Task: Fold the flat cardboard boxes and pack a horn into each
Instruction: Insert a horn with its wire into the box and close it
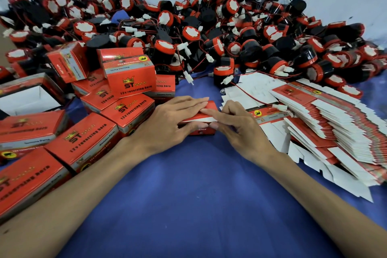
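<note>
- Closing a box (210,106) at centre frame, on the blue cloth (188,195), just below the horns (166,47) heaped across the top of the frame.
- Steadying it with the left hand (167,119): fingers straight and together across the top, thumb against the near face, so the box is clamped between them.
- Working the near flap (194,120) with the right hand (240,130): forefinger along its upper edge, thumb beneath, pinching it; other fingers curled behind.
- Seemingly at the closing step for this box, flap raised a little and not yet tucked; impossible to tell whether a horn already sits inside.
- Calling next, most likely, for pushing the flap's edge down into the slot while holding the walls square, then setting the box with the packed boxes (129,81) at left of frame.
- Plenty left to do, judging by the fanned stack of flats (326,119) at right of frame and the size of the heap.
- Also at far left, an open box (31,98), white inside.
</note>
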`<move>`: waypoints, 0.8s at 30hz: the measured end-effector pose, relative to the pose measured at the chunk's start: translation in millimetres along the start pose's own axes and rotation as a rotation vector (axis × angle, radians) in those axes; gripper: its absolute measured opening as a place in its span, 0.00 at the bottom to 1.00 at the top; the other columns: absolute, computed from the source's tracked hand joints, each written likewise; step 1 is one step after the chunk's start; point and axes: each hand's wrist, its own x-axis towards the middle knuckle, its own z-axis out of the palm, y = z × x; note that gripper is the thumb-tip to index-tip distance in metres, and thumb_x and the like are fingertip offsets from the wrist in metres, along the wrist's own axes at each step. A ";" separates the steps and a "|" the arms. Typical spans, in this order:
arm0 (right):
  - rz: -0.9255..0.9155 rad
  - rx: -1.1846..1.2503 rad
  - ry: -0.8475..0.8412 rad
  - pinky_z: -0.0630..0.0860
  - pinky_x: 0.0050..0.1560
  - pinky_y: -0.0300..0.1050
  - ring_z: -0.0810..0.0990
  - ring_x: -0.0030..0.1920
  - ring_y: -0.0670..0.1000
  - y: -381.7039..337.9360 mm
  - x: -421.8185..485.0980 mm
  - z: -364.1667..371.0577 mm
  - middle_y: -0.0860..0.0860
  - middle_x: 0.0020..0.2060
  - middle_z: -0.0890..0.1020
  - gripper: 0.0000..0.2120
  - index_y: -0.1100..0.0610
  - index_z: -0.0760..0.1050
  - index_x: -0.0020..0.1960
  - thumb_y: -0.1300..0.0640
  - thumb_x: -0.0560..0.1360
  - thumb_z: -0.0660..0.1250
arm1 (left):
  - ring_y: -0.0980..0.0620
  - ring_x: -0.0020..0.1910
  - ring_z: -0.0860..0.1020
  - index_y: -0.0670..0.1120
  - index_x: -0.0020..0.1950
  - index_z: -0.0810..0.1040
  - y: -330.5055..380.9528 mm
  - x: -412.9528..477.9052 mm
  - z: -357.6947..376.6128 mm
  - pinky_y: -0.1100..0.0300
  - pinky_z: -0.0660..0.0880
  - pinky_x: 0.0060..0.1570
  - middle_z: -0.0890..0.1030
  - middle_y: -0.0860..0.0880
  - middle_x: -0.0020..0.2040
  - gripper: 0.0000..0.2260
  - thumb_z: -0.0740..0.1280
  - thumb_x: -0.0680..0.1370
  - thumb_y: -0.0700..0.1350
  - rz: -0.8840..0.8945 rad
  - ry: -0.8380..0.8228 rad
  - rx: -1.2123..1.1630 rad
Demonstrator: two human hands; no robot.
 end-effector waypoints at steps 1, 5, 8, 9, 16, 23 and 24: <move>0.013 0.001 -0.007 0.66 0.43 0.36 0.66 0.42 0.51 0.5 0.0 -0.4 0.52 0.38 0.66 0.21 0.59 0.68 0.65 0.65 0.74 0.67 | 0.47 0.65 0.74 0.38 0.66 0.75 -0.4 0.6 -0.3 0.60 0.64 0.68 0.75 0.46 0.66 0.22 0.67 0.77 0.51 -0.014 -0.002 -0.009; 0.123 0.064 0.023 0.66 0.61 0.34 0.69 0.61 0.52 -2.7 -0.4 -2.5 0.52 0.60 0.69 0.22 0.56 0.72 0.66 0.64 0.74 0.70 | 0.49 0.67 0.71 0.42 0.68 0.73 -2.5 -0.4 -1.7 0.62 0.62 0.69 0.74 0.49 0.67 0.24 0.68 0.75 0.50 -0.070 -0.050 -0.073; 0.093 0.104 0.107 0.68 0.64 0.32 0.74 0.63 0.45 -4.8 -0.2 -2.6 0.52 0.62 0.76 0.20 0.63 0.76 0.62 0.66 0.71 0.73 | 0.49 0.66 0.72 0.41 0.68 0.74 -2.0 -0.8 -1.9 0.59 0.64 0.69 0.74 0.51 0.66 0.23 0.68 0.75 0.50 -0.062 -0.025 -0.091; 0.073 0.104 0.133 0.70 0.64 0.35 0.76 0.61 0.46 -5.1 -0.4 -1.6 0.52 0.60 0.78 0.19 0.65 0.77 0.60 0.67 0.70 0.73 | 0.49 0.66 0.73 0.40 0.67 0.74 -1.9 -1.4 -1.8 0.58 0.65 0.68 0.74 0.51 0.66 0.23 0.68 0.75 0.49 -0.050 -0.017 -0.090; -0.187 -0.164 0.145 0.73 0.63 0.53 0.79 0.59 0.55 2.2 -3.6 4.2 0.59 0.57 0.80 0.14 0.67 0.79 0.57 0.68 0.71 0.71 | 0.43 0.67 0.72 0.35 0.67 0.72 0.4 -3.7 -0.5 0.55 0.64 0.69 0.75 0.42 0.67 0.22 0.66 0.77 0.44 0.007 -0.053 0.003; -0.109 -0.078 0.097 0.67 0.68 0.48 0.76 0.62 0.52 1.4 -3.2 4.5 0.54 0.59 0.78 0.15 0.66 0.78 0.58 0.71 0.71 0.70 | 0.47 0.72 0.66 0.38 0.74 0.63 -3.3 1.1 -6.9 0.63 0.56 0.71 0.67 0.44 0.73 0.27 0.58 0.81 0.53 0.006 -0.209 0.069; -0.076 -0.040 0.091 0.67 0.69 0.47 0.76 0.62 0.51 -0.6 -3.1 4.4 0.53 0.59 0.78 0.15 0.66 0.78 0.58 0.69 0.72 0.70 | 0.47 0.71 0.67 0.38 0.73 0.65 -3.2 2.0 -7.6 0.63 0.57 0.70 0.69 0.44 0.72 0.26 0.59 0.81 0.53 0.008 -0.214 0.073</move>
